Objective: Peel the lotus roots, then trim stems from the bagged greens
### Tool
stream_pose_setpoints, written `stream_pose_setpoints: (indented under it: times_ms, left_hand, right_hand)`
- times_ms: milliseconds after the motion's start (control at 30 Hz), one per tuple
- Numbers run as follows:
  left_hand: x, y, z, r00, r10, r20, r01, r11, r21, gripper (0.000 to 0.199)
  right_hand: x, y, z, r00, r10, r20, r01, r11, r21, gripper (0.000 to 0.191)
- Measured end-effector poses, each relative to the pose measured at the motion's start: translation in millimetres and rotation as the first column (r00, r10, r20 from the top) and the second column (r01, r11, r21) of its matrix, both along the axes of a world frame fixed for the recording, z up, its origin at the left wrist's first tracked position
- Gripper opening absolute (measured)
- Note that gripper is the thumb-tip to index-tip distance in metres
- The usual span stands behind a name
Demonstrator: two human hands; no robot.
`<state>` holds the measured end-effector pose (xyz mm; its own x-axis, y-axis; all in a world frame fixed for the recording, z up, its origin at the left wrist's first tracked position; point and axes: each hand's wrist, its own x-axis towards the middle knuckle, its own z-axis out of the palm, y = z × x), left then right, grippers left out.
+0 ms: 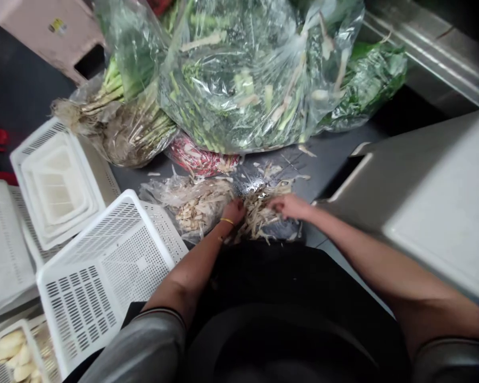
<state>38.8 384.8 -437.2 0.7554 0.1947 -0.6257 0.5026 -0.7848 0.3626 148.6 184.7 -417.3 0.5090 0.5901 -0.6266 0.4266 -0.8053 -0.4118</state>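
Observation:
My left hand (234,211), with a yellow band at the wrist, is closed at the right edge of a clear plastic bag (199,205) of pale peelings or shavings. What its fingers grip is too small to make out. To its right, my right hand (285,204) is over a loose pile of similar pale strips (257,215), its fingers bent and blurred. I cannot tell whether it pinches a strip. Dark plastic shows under the pile. Just beyond lies a red-and-white bag (203,157) on the grey floor (323,154).
Large clear bags of leafy greens (239,96) lie ahead, with rooted stalks (131,127) at left. White perforated baskets (112,266) stand on the left, one holding pale pieces (18,354). A pale stool (435,197) is at right, a pink one (48,32) at upper left.

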Motion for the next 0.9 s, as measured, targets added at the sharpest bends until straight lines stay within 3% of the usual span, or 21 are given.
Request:
stream_pose_setpoints:
  times_ms: [100,200,300,400,467,533,600,667,733,833,900]
  left_hand:
    - [-18.2,6.3,3.9,0.999,0.048,-0.015,-0.045,0.985,0.169,0.053]
    - [-24.5,6.4,-0.8,0.996,0.09,-0.014,-0.083,0.963,0.258,0.068]
    - [-11.8,3.3,-10.8,0.999,0.02,-0.027,-0.014,0.974,0.228,0.058]
    - [-11.9,6.8,-12.2,0.99,-0.137,-0.018,0.138,0.984,0.113,0.057]
    - [-28.1,12.0,-7.1,0.973,-0.227,-0.048,0.231,0.969,0.087,0.078]
    - [-47.5,15.1,-2.1,0.944,-0.298,-0.139,0.313,0.945,0.094,0.109]
    - [-55.5,12.5,-2.7,0.92,-0.313,-0.235,0.338,0.938,0.076,0.121]
    - [-44.5,3.8,-10.0,0.928,-0.285,-0.238,0.302,0.953,0.036,0.116]
    - [-20.3,-7.7,-20.4,0.958,-0.241,-0.153,0.243,0.97,-0.01,0.108]
    - [10.9,-20.9,-29.6,0.989,-0.149,0.003,0.149,0.982,-0.121,0.088]
    - [14.5,-23.4,-25.8,0.995,-0.081,0.058,0.091,0.976,-0.196,0.069]
  right_hand:
    - [57.2,-8.2,-11.4,0.926,-0.312,0.213,0.314,0.949,0.022,0.058]
    - [62.5,10.5,-38.8,0.854,-0.425,0.299,0.448,0.894,-0.006,0.067]
    - [15.8,27.7,-53.8,0.905,-0.305,0.297,0.309,0.95,0.037,0.058]
    - [-26.2,5.0,-49.6,0.962,-0.149,0.227,0.11,0.978,0.176,0.056]
    - [-32.0,-27.4,-43.4,0.949,-0.22,0.224,0.184,0.968,0.17,0.072]
    - [-26.8,-56.5,-40.5,0.935,-0.28,0.219,0.275,0.96,0.056,0.1]
    - [-22.9,-68.2,-42.4,0.966,-0.197,0.167,0.209,0.976,-0.063,0.116]
    - [-26.4,-57.5,-47.6,0.989,-0.082,0.12,0.095,0.99,-0.103,0.118]
    - [-36.3,-29.8,-53.8,0.993,-0.05,0.11,0.059,0.995,-0.08,0.116]
    - [-55.8,17.2,-57.6,0.993,-0.094,0.069,0.089,0.993,0.071,0.106]
    - [-68.9,36.2,-51.0,0.99,-0.14,0.007,0.137,0.972,0.19,0.095]
